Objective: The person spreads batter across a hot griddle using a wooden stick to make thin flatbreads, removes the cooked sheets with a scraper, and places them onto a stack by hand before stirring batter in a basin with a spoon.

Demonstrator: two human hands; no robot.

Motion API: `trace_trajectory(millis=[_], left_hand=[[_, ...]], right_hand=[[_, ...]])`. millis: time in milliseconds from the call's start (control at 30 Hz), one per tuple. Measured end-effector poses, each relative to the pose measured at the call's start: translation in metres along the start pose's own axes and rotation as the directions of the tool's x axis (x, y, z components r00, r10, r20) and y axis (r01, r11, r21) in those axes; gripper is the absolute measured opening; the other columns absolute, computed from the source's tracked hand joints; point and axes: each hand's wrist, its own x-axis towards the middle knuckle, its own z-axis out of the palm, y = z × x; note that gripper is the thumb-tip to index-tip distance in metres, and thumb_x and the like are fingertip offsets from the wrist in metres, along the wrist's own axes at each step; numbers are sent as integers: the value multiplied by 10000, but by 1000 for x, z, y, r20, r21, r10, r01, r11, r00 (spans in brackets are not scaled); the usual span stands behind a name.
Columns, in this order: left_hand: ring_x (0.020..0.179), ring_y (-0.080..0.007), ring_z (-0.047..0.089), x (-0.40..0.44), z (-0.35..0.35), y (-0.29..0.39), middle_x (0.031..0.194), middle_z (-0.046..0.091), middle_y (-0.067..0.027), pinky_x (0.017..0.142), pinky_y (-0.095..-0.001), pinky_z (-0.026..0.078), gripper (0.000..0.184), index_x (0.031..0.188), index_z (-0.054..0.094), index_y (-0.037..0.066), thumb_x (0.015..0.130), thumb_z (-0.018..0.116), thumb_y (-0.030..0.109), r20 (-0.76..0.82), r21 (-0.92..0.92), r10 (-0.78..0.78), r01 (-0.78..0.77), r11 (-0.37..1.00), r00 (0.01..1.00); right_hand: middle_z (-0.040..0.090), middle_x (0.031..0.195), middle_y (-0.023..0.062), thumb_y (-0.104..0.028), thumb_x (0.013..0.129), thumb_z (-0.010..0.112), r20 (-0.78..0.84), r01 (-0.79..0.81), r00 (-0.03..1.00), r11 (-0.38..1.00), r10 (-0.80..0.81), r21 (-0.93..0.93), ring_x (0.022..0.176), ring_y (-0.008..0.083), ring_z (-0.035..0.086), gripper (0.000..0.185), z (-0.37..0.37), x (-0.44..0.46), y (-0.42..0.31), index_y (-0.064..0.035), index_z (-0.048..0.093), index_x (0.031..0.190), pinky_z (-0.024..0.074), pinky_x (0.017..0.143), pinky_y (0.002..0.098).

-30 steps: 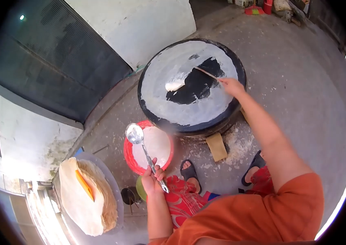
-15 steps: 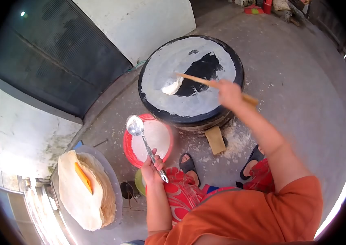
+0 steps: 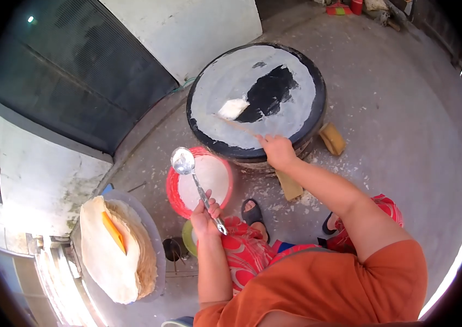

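A round black griddle stands ahead of me, with a thin layer of pale batter spread over most of its top. A dark bare patch shows at the middle right, and a white lump of batter sits left of it. My right hand, at the griddle's near edge, is closed round a wooden spreader, whose blurred blade lies over the batter just below the lump. In my left hand is a metal ladle, its bowl white with batter, held above a red basin of pale batter.
To the left, a tall stack of thin round flatbreads rests on a grey round board, with an orange flat tool on top. A green bowl is near my left forearm. Yellowish blocks lie by the griddle's base.
My right hand has drawn the spreader toward me and left, from over the bare patch to the griddle's near side. The batter lump has changed shape. My left hand keeps the ladle nearly still.
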Motion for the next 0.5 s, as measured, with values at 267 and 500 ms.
trace_trajectory(millis=[267, 500], left_hand=[[520, -129, 367, -3, -1, -1, 717, 438, -83, 414, -229, 313, 334, 1092, 427, -45, 918, 290, 205, -22, 63, 20, -18, 998, 1000], [513, -130, 366, -4, 2, -4, 714, 437, -81, 409, -232, 313, 334, 1087, 432, -40, 917, 296, 213, 6, 27, -34, 34, 999, 999]], right_hand=[[563, 777, 121, -57, 663, 510, 96, -340, 936, 940, 339, -13, 685, 285, 582, 369, -26, -1, 25, -103, 562, 1026, 466, 599, 403], [556, 779, 82, -40, 663, 492, -34, -97, 995, 994, 96, -50, 638, 268, 570, 381, 4, -5, 66, -116, 556, 1030, 463, 559, 385]])
